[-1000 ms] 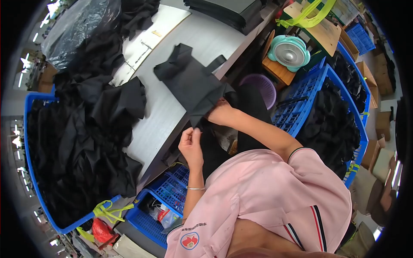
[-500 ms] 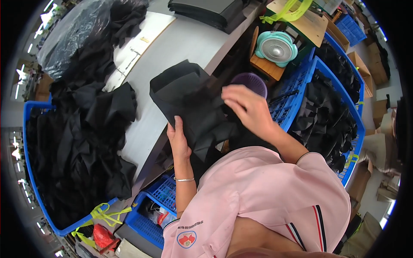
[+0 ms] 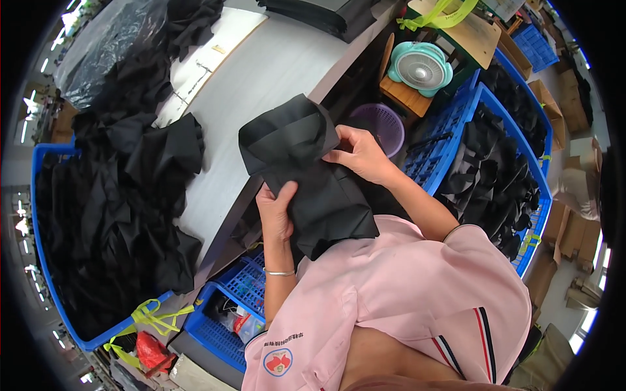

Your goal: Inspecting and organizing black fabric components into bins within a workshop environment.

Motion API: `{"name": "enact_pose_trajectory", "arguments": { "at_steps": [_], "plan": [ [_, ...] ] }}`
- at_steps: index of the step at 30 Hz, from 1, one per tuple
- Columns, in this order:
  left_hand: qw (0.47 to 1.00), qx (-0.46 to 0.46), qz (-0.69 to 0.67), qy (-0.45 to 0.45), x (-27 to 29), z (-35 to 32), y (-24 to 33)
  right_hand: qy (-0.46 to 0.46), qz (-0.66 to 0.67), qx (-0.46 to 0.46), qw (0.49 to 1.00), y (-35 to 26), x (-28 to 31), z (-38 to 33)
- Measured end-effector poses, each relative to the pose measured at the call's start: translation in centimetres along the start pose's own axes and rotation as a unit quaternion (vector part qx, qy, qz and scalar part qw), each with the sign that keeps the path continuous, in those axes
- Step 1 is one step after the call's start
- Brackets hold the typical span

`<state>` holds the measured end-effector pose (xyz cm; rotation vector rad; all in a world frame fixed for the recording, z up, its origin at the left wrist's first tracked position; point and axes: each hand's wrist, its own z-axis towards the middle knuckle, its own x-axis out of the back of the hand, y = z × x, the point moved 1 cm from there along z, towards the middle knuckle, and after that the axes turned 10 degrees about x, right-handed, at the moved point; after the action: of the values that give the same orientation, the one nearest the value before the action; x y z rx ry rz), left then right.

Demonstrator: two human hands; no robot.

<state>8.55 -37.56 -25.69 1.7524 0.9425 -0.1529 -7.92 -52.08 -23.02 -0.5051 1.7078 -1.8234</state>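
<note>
Right fingers (image 3: 352, 135) now back on creased, folded black fabric (image 3: 317, 189)

Now pinching the black cloth piece (image 3: 312, 179) at its right edge with the right hand (image 3: 362, 156), raised and blurred half a second ago. Gripping its left side with the left hand (image 3: 276, 212), not the near corner as a second ago. Drawn back from mostly beyond both hands to partly between them.

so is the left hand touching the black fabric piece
Touching: the head view shows the left hand gripping the black fabric piece at its left edge, with the thumb lying over the cloth.
</note>
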Motion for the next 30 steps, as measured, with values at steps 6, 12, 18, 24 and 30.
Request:
{"name": "enact_pose_trajectory", "arguments": {
  "at_steps": [6,12,18,24,30],
  "plan": [
    [0.997,0.002,0.056,0.057,-1.7,0.5,0.5,-0.059,-0.230,-0.001,0.972,-2.4,-0.5,-0.2],
    [0.999,0.026,0.025,-0.009,-1.8,0.5,0.9,-0.051,-0.043,-0.011,0.998,-1.8,0.6,-0.7],
    [0.999,0.041,0.025,-0.019,-2.0,1.4,0.0,0.009,-0.083,-0.046,0.995,-1.1,2.6,-0.2],
    [0.996,0.018,0.089,0.019,-1.8,2.4,0.8,-0.012,-0.298,0.168,0.940,-5.0,6.3,-0.1],
    [0.983,0.054,0.172,-0.030,-2.4,3.8,1.7,-0.129,-0.463,0.329,0.813,-6.6,8.6,2.2]
  ]
}}
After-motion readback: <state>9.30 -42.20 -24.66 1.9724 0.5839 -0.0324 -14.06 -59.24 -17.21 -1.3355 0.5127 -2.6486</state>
